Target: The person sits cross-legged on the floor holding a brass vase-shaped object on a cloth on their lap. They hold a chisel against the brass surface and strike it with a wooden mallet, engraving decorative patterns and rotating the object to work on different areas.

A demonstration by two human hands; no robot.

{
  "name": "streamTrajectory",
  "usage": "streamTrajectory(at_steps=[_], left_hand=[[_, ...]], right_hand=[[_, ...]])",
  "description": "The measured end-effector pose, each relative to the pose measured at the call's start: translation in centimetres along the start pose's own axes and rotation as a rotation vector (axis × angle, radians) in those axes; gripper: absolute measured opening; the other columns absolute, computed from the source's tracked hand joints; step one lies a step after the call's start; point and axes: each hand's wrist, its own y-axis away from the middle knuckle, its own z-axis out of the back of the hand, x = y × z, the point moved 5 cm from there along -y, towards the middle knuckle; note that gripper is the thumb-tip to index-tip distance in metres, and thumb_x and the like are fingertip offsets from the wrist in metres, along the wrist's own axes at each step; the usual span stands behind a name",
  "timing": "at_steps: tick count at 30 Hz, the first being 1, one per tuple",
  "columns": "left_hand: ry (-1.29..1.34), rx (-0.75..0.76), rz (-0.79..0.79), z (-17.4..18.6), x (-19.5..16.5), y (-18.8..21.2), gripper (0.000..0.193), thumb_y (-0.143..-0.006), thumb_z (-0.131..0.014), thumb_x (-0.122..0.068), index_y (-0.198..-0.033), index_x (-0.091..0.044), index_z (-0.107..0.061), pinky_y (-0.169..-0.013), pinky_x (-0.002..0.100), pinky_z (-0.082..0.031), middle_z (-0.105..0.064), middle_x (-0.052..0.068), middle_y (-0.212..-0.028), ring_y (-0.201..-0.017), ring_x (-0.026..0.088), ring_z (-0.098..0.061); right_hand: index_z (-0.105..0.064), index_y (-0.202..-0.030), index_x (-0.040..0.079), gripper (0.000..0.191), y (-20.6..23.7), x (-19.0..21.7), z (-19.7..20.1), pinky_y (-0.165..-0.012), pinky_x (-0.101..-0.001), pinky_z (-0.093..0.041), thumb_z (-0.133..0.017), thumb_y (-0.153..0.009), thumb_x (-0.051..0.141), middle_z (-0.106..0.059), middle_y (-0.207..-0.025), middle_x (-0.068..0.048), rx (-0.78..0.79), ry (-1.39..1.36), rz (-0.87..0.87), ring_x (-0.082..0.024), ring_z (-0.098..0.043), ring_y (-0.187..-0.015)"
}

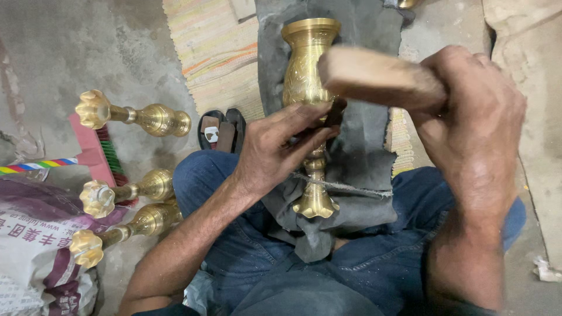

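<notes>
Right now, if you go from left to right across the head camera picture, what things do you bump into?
Printed sack → three brass vases lying on the floor → left hand → brass vase being held → wooden block → right hand.

Left of frame: three brass vases lying on their sides on the concrete floor. A red brush with a rainbow-striped handle beside them. Printed sack at lower left. Striped woven mat at upper centre, dark sandals at its edge.
</notes>
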Motion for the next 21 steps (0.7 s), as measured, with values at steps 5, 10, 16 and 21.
streamTrajectory(at_steps=[5,10,16,21], left_hand=[[-0.001,0.01,0.053,0.0,0.4,0.1,0.031,-0.097,-0.08,-0.017,-0.125,-0.009,-0.07,-0.085,0.029,-0.07,-0.078,0.008,-0.115,-0.098,0.019,-0.081],[-0.003,-0.009,0.016,0.3,0.0,0.2,0.034,-0.097,-0.08,-0.016,-0.128,-0.007,-0.068,-0.086,0.031,-0.069,-0.075,0.01,-0.12,-0.103,0.02,-0.079],[0.009,-0.012,-0.006,0.6,0.1,0.3,0.036,-0.098,-0.079,-0.014,-0.131,-0.007,-0.067,-0.088,0.03,-0.069,-0.074,0.01,-0.123,-0.106,0.02,-0.078],[0.021,-0.029,0.02,0.6,0.2,0.5,0.039,-0.097,-0.08,-0.014,-0.132,-0.008,-0.066,-0.087,0.029,-0.066,-0.075,0.009,-0.121,-0.104,0.019,-0.078]], right_hand=[[-0.061,-0.106,0.001,0.028,-0.4,0.6,0.1,-0.078,-0.0489,-0.05,-0.08,-0.086,0.0,-0.065,-0.094,-0.018,0.037,0.043,0.028,-0.04,-0.065,-0.09],[-0.062,-0.107,0.0,0.029,-0.8,0.9,0.1,-0.075,-0.0476,-0.05,-0.082,-0.086,0.004,-0.064,-0.091,-0.017,0.083,0.043,-0.015,-0.039,-0.065,-0.087],[-0.06,-0.106,0.004,0.026,-0.6,0.8,0.2,-0.075,-0.0417,-0.05,-0.08,-0.089,0.009,-0.062,-0.088,-0.012,0.102,-0.063,-0.193,-0.03,-0.067,-0.087],[-0.054,-0.108,0.0,0.03,-0.9,1.0,0.1,-0.076,-0.0398,-0.052,-0.081,-0.099,0.008,-0.062,-0.09,-0.015,0.078,-0.234,-0.31,-0.03,-0.067,-0.085]])
